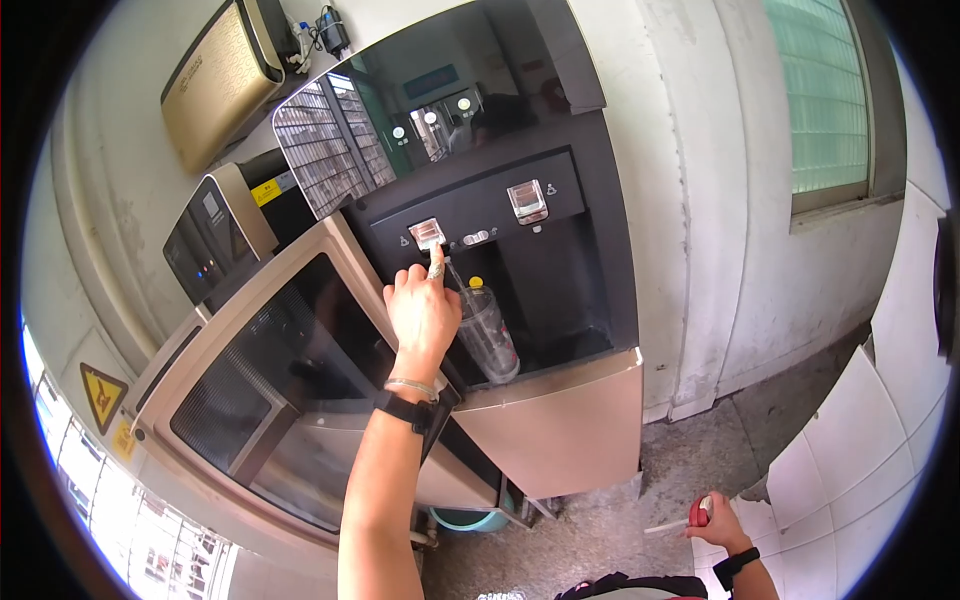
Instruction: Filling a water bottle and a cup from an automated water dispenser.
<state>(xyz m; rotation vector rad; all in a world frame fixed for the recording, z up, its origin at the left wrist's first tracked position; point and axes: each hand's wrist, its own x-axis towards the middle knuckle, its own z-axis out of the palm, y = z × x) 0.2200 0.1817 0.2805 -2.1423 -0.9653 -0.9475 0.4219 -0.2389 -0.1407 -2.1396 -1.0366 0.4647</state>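
Observation:
My left hand (424, 312) reaches up to the water dispenser (606, 230). Its index finger is stretched out and presses the left square silver button (427, 235), while the other fingers curl loosely around nothing. Just right of this hand, a clear plastic bottle (490, 342) stands tilted in the picture inside the dispenser's dark recess. A thin clear streak runs down into its top, beside a small round yellow piece (476, 283). Low on the right, my right hand (725, 528) is closed around a red lid (699, 511) with a pale straw sticking out to the left.
A beige cabinet with a dark glass door (290, 400) stands left of the dispenser. Above it are a black-and-gold appliance (222, 232) and a gold wall unit (222, 90). Beneath is a teal basin (470, 520). White tiles (850, 430) stand at the right.

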